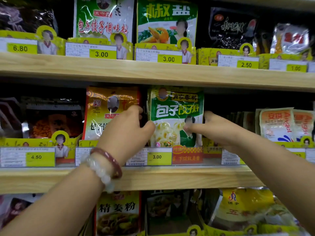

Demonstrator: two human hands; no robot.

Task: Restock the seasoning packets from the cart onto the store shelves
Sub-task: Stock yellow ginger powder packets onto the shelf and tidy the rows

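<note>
Both hands on green packet [177, 116]: left hand [127, 128] grips left edge, right hand [216, 128] grips right edge. Push straight back, keep upright, just right of red packet [109, 113].

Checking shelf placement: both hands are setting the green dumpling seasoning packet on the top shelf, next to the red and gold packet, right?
Not quite. The head view shows the green packet on the middle shelf, not the top one. Both the left hand and right hand hold it, next to the red and gold packet.
</note>
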